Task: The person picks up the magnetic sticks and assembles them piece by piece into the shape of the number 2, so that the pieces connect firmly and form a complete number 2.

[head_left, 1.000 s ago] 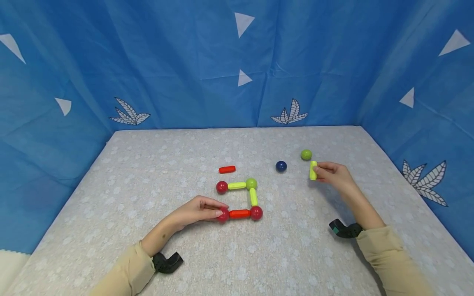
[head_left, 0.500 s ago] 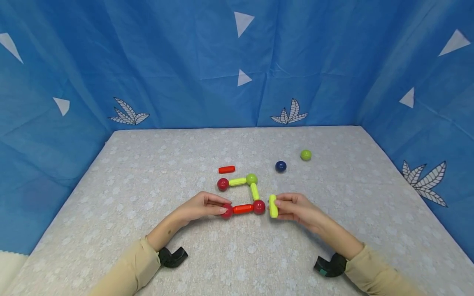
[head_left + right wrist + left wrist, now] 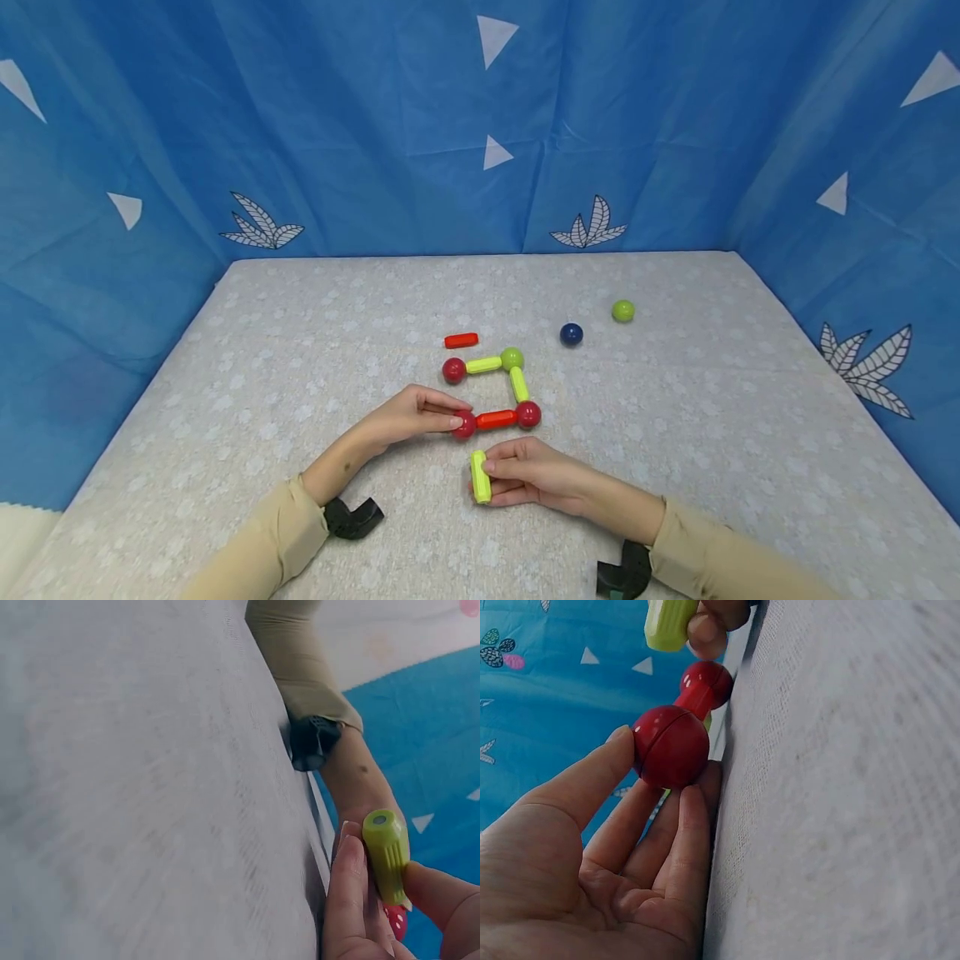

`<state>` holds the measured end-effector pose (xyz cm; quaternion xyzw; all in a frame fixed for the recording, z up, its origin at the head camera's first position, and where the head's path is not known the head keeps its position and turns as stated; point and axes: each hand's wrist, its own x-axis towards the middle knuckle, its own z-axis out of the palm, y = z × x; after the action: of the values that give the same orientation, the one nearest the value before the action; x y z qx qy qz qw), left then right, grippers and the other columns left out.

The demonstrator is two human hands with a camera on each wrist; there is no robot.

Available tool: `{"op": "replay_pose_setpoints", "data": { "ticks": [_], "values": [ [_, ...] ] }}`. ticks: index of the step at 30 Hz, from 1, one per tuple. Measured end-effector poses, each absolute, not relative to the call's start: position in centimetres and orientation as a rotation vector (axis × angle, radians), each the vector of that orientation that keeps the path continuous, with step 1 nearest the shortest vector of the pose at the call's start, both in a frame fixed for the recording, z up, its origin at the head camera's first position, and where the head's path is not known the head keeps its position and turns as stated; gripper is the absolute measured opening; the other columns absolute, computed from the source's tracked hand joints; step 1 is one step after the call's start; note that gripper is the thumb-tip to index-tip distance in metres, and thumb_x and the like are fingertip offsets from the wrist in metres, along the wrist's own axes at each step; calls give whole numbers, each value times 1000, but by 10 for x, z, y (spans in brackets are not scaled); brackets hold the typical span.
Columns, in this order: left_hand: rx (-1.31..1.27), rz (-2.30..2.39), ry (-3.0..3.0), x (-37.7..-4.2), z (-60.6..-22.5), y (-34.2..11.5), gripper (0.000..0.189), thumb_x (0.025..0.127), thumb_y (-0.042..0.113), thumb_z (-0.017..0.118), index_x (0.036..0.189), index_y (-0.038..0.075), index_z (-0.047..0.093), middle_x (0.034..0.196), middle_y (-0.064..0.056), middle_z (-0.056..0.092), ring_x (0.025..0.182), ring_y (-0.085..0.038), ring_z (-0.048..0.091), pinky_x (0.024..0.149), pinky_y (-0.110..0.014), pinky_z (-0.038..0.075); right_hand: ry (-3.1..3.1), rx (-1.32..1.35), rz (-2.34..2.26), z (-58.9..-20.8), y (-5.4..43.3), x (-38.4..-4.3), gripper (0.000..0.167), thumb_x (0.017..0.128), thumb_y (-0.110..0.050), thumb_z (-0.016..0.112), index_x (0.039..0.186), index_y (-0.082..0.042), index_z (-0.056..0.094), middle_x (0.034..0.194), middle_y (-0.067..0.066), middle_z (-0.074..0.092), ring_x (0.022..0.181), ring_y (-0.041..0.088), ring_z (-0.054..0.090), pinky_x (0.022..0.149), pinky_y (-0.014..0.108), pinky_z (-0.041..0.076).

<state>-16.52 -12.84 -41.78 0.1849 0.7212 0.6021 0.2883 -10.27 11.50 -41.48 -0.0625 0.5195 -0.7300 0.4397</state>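
My left hand (image 3: 408,416) pinches a red ball (image 3: 671,746) at the near left corner of a joined chain of balls and rods. From that ball a red rod (image 3: 497,419) runs to a second red ball (image 3: 528,414). A yellow-green rod (image 3: 519,384) leads on to a green ball (image 3: 512,359), and another yellow-green rod (image 3: 483,365) ends at a far red ball (image 3: 453,371). In front of the chain, my right hand (image 3: 532,475) holds a loose yellow-green rod (image 3: 386,856) between thumb and fingers, apart from the chain. A grey disc shows in that rod's end.
Behind the chain lies a loose red rod (image 3: 461,340). A dark blue ball (image 3: 572,335) and a green ball (image 3: 623,311) rest to the right at the back. Blue curtains (image 3: 375,167) border the patterned tablecloth (image 3: 315,317).
My right hand has carried the yellow-green rod from beside the loose green ball leftward and nearer, to the front of the chain. The left hand and chain have shifted slightly right and away.
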Motion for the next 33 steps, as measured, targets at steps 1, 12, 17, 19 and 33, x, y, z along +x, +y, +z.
{"op": "replay_pose_setpoints", "data": {
  "ticks": [1,12,17,19,33],
  "values": [
    [493,1608,1926,-165,-418,-128,34,87,19,69,117,2,65,105,-9,67,98,-21,62,85,-32,47,1282,-157,-1809,-415,112,-103,23,96,-12,54,110,4,60,103,17,66,94,22,64,82,36,49],
    [519,1628,1911,-165,-418,-128,35,87,18,69,116,0,65,104,-10,68,97,-22,63,83,-32,48,1257,-142,-1840,-415,99,-109,28,97,-11,50,115,10,53,109,22,63,101,27,61,86,36,47],
    [534,1637,1904,-165,-418,-128,36,87,17,69,116,-2,64,104,-10,67,97,-21,63,83,-32,48,1243,-155,-1849,-416,98,-110,31,97,-8,50,120,13,49,111,23,62,103,27,60,88,37,46],
    [537,1640,1896,-165,-418,-129,35,87,17,68,116,-2,64,104,-11,67,97,-22,63,84,-32,48,1234,-162,-1852,-416,98,-110,31,97,-6,50,122,13,48,112,23,61,104,28,59,88,37,45],
    [526,1641,1877,-165,-419,-130,35,88,16,67,117,-3,63,104,-11,67,96,-22,63,85,-33,48,1287,-132,-1828,-413,101,-106,32,96,-1,48,125,15,48,114,24,60,105,29,59,87,38,46]
  ]
}}
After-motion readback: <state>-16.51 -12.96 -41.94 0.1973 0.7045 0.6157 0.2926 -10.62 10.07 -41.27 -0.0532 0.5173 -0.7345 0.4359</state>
